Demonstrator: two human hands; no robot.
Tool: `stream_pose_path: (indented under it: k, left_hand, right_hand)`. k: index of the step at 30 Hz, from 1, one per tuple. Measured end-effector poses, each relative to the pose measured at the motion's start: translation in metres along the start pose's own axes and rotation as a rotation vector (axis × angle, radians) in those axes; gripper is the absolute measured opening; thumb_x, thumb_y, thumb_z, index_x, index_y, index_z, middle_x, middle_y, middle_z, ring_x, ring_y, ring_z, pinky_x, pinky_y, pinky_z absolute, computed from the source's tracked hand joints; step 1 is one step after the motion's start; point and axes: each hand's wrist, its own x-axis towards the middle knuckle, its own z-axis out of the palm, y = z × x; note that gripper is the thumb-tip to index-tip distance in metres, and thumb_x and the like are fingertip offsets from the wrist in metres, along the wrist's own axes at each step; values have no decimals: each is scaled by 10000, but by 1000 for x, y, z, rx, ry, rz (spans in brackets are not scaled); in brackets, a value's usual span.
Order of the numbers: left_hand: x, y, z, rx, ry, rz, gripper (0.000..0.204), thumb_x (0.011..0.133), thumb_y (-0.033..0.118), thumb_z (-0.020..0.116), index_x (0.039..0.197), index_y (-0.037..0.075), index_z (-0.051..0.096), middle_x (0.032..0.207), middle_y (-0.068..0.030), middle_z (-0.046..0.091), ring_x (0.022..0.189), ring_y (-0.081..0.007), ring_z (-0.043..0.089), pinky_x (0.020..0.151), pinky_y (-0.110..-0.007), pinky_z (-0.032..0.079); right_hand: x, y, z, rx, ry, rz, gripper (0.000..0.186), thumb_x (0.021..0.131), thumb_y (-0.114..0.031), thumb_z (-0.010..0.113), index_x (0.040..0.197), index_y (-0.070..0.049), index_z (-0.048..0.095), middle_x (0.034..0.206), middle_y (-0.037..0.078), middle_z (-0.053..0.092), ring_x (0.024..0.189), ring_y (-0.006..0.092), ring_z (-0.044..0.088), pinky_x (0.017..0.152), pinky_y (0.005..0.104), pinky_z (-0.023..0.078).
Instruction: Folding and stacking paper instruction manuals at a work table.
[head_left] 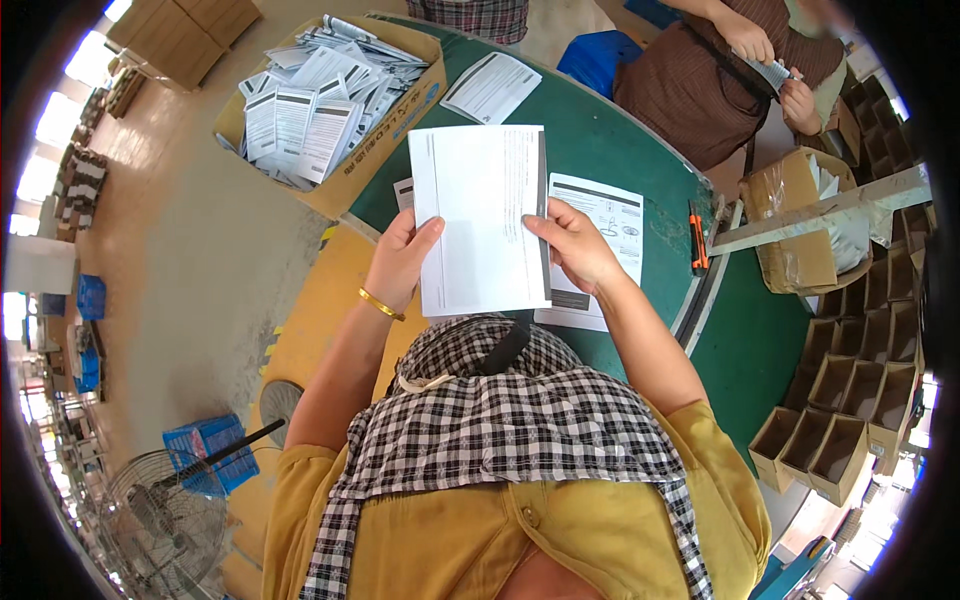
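Observation:
Between my two hands a white printed sheet (480,220) is held up above the green table, with a dark strip along its right edge. My left hand (402,255) pinches its left side, thumb on top. Its right side is gripped by my right hand (578,243), the thumb lying over the paper. Whether it is one sheet or a folded leaflet I cannot tell. Partly under my right hand, another printed sheet (615,210) lies on the table. A further leaflet (490,88) lies beyond the held one, and a corner of paper shows beside my left hand.
A cardboard box (400,125) heaped with folded leaflets (310,110) stands at the far left. An orange-and-black cutter (697,238) lies near the table's right edge. A co-worker (700,80) handles something small across the table. Open cartons (830,440) and a standing fan (165,510) flank me.

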Motion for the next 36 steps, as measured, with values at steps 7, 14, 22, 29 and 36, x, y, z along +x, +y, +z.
stream_pose_path:
  k: [7,14,22,29,36]
  left_hand:
    - [-9,16,-6,185,-135,9,155,962,105,462,1087,44,529,965,-34,615,807,-92,598,694,-233,501]
    - [-13,21,-18,-32,-336,34,150,937,58,444,975,87,586,913,1,589,831,-71,568,703,-213,466]
    - [11,49,-13,746,-321,611,182,915,164,533,1020,48,626,983,-42,637,830,-177,592,757,-326,477]
    - [29,49,28,885,-416,142,316,877,327,618,927,18,659,736,-119,620,666,-163,551,643,-310,448]
    - [14,25,3,786,-335,190,314,894,323,596,935,20,668,755,-102,649,661,-151,589,638,-287,464]
  right_hand:
    - [-9,-6,-19,40,-63,-128,219,916,-172,558,1096,-69,629,891,-7,644,670,42,549,536,178,417]
    - [-13,-12,-32,40,-359,-191,290,853,-7,406,986,4,663,977,76,653,803,121,598,694,239,476]
    - [-10,-29,-11,-823,-269,-480,189,866,-11,530,1005,-57,649,974,54,617,899,173,571,796,275,449]
    - [-16,-38,12,-660,-92,-366,295,875,-98,582,1166,-71,541,924,81,608,805,171,570,729,286,455]
    - [-15,-7,1,-657,245,-453,174,945,-177,529,942,-10,580,758,131,601,689,169,550,668,314,465]
